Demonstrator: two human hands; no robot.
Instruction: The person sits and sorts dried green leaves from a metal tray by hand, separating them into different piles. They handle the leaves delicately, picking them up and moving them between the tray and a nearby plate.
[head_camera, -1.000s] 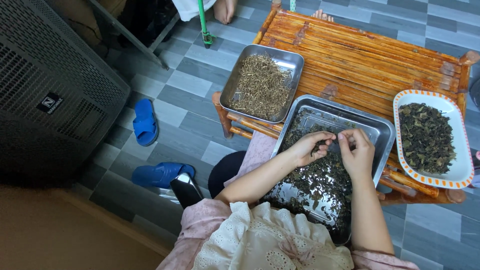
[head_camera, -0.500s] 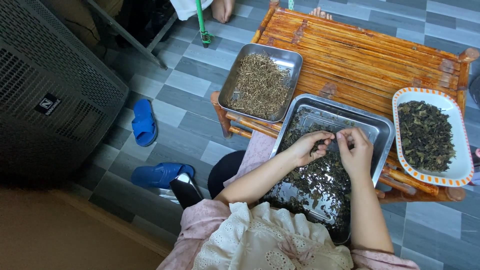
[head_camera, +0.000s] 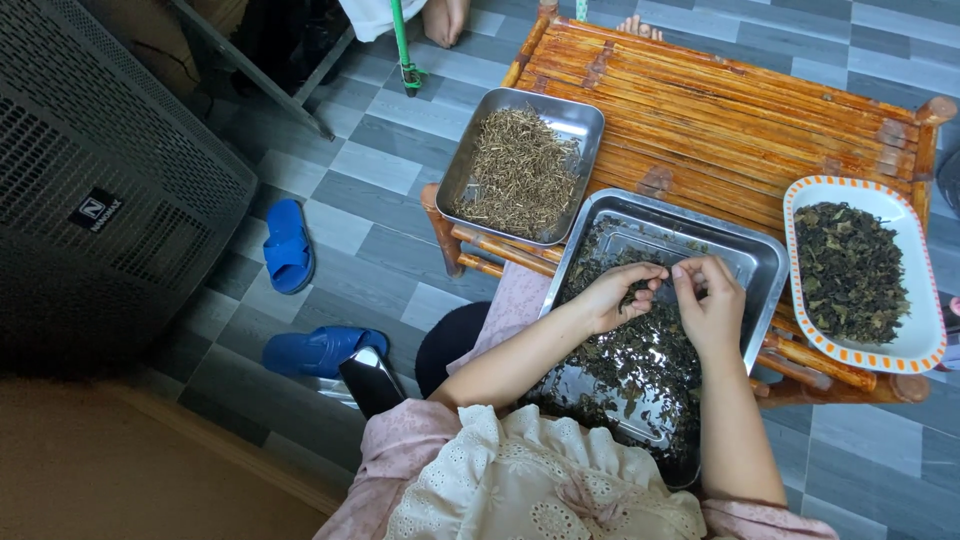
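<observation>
A: What've I got on the head cam rn?

B: I see both hands mid-frame, over the big metal tray (head_camera: 752, 262) w/ dark leaves (head_camera: 640, 365) in it. Left hand (head_camera: 615, 296) is curled, fingertips pinched on a bit of leaf. Right hand (head_camera: 712, 300) just beside it, thumb and forefinger also pinched on a small piece between the two hands. The piece is too small for me to tell more.

A: Where's that tray sit?

B: Lower centre, half on the bamboo table (head_camera: 740, 110), near edge hanging over toward the lap. Leaves are piled mostly in the lower half, upper part is mostly bare metal.

A: Other stuff on the table?

B: Smaller metal tray (head_camera: 585, 118) upper centre, full of pale dry stems (head_camera: 520, 170), corner to corner w/ the big tray, can't tell if touching. At right, a white dish w/ orange rim (head_camera: 925, 345) holding more dark leaves, near the table's right edge.

A: Floor?

B: Grey checked tiles. Two blue slippers (head_camera: 288, 245) left of centre, black phone-like thing (head_camera: 370, 380) by the knee, big dark grille box (head_camera: 90, 180) at left. Somebody else's bare feet (head_camera: 445, 18) at top edge, green pole (head_camera: 402, 40) beside.
</observation>
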